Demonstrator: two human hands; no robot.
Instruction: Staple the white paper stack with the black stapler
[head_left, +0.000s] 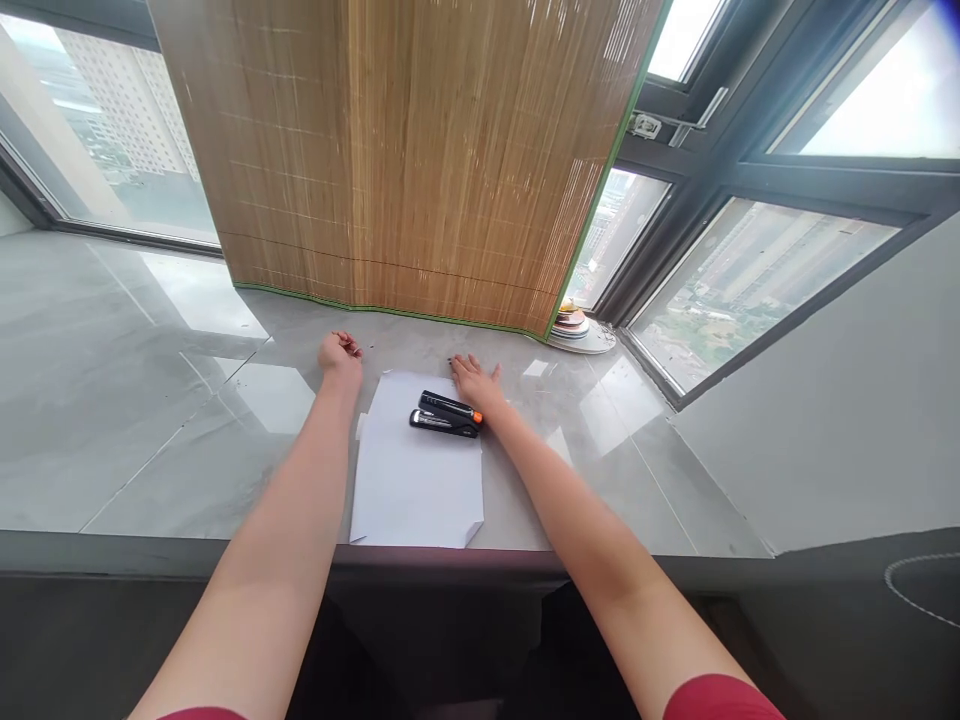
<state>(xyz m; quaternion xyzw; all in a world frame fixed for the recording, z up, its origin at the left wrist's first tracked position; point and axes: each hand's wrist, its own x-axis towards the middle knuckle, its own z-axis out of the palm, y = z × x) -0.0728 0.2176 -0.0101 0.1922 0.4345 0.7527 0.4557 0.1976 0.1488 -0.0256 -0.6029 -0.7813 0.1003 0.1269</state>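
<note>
A black stapler [448, 414] with an orange end lies on a stack of white paper [416, 490]. The lower right corner of the top sheet curls up. Beyond the paper's upper left corner, my left hand [341, 352] rests on the grey ledge with its fingers curled in; nothing shows in them. My right hand [475, 380] lies palm down by the upper right corner of the paper, its fingers spread and holding nothing. The stapler's orange end is close to my right wrist.
A bamboo blind [420, 160] with green edging hangs down to the glossy grey tiled ledge [180, 470]. Behind its right corner sits a pile of round, plate-like things [581, 335]. Windows with dark frames [679, 170] stand left and right, and a white wall [840, 400] closes the right side.
</note>
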